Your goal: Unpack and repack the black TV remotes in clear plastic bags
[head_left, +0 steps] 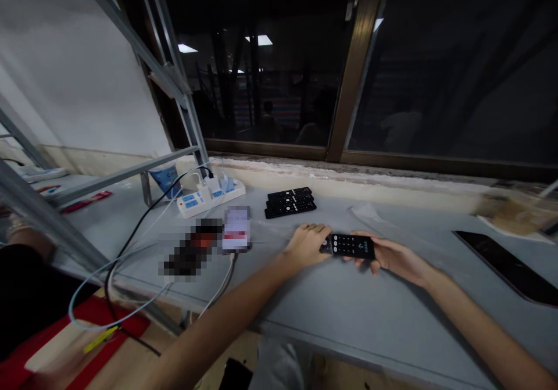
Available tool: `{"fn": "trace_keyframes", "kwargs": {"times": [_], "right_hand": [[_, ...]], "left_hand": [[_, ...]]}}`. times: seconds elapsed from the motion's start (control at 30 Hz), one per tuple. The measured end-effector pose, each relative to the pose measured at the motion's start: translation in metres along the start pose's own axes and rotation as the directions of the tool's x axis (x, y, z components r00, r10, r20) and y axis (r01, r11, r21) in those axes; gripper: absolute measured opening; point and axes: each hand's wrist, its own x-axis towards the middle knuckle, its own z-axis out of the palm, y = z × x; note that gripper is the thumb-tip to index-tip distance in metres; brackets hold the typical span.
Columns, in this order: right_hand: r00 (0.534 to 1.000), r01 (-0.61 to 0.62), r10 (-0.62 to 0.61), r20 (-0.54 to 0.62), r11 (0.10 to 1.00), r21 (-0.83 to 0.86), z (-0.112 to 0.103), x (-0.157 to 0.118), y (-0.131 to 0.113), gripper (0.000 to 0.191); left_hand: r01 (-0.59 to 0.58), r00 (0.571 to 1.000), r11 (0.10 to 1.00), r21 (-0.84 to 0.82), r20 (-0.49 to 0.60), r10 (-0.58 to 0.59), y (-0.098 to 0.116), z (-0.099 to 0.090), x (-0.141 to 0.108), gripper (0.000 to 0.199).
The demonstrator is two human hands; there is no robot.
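A black remote control [354, 246] with rows of light buttons is held level just over the grey table, its button side facing up. My left hand [308, 243] closes over the remote's left end and hides part of it. Around the right end, my right hand [394, 256] grips from beneath and from the side. Clear plastic film [366, 213] lies on the table behind my hands. Farther back, close to the window ledge, several black remote controls [290, 202] are piled together.
A white power strip [211, 197] with plugs and trailing cables stands at back left, beside a blue cup [165, 181]. Two blurred-out devices, one a phone-like screen [236, 230], lie nearer. A dark phone [508, 265] and a brownish cup [523, 213] are right. A metal frame [174, 82] rises left.
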Motion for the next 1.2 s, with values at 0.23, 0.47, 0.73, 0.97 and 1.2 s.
{"fn": "trace_keyframes", "kwargs": {"times": [0.23,0.47,0.73,0.97,1.2], "right_hand": [[0.997,0.028,-0.036,-0.067,0.992,-0.125,0.002,0.002,0.005,0.048],[0.987,0.043,-0.065,-0.148,0.988,-0.148,0.003,0.005,0.008,0.051],[0.999,0.04,-0.04,0.002,0.996,0.086,0.018,0.005,0.003,0.056],[0.97,0.146,-0.104,-0.22,0.972,0.184,0.014,0.007,0.001,0.042],[0.878,0.276,-0.085,-0.471,0.894,0.354,-0.001,0.007,-0.005,0.025]], "left_hand": [[-0.073,0.996,0.996,0.057,-0.041,0.075,-0.001,-0.009,0.001,0.026],[-0.109,0.992,0.992,0.067,-0.063,0.113,0.0,-0.012,0.002,0.029],[-0.16,0.982,0.986,0.039,-0.1,0.163,0.002,-0.009,0.003,0.045],[-0.016,0.987,0.999,-0.039,-0.163,0.009,0.002,-0.008,0.002,0.06],[0.11,0.987,0.994,-0.027,-0.113,-0.113,-0.011,-0.01,0.002,0.041]]}}
